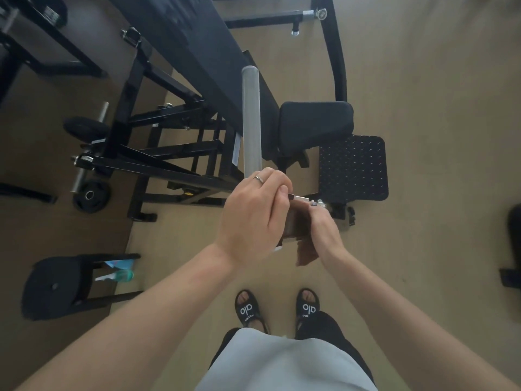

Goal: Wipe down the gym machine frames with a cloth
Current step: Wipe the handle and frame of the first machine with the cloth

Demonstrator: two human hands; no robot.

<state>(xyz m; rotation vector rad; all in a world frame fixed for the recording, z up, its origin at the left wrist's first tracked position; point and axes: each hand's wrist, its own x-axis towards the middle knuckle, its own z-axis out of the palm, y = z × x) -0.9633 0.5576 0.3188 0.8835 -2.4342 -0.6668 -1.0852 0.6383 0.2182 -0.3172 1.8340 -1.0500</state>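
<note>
Both hands meet over the silver metal bar: left hand curled at its end, right hand gripping a brown cloth.

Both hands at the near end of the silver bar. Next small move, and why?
Probably slide the brown cloth up the grey metal bar: right hand holds it at the near end, left hand grips there, and the bar's length lies beyond.

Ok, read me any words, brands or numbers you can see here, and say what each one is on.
"alo" on the left sandal strap.
"alo" on the right sandal strap.
Smaller print under each logo: too blurred to read.
White sticker on the black machine frame: too small to read.
</note>
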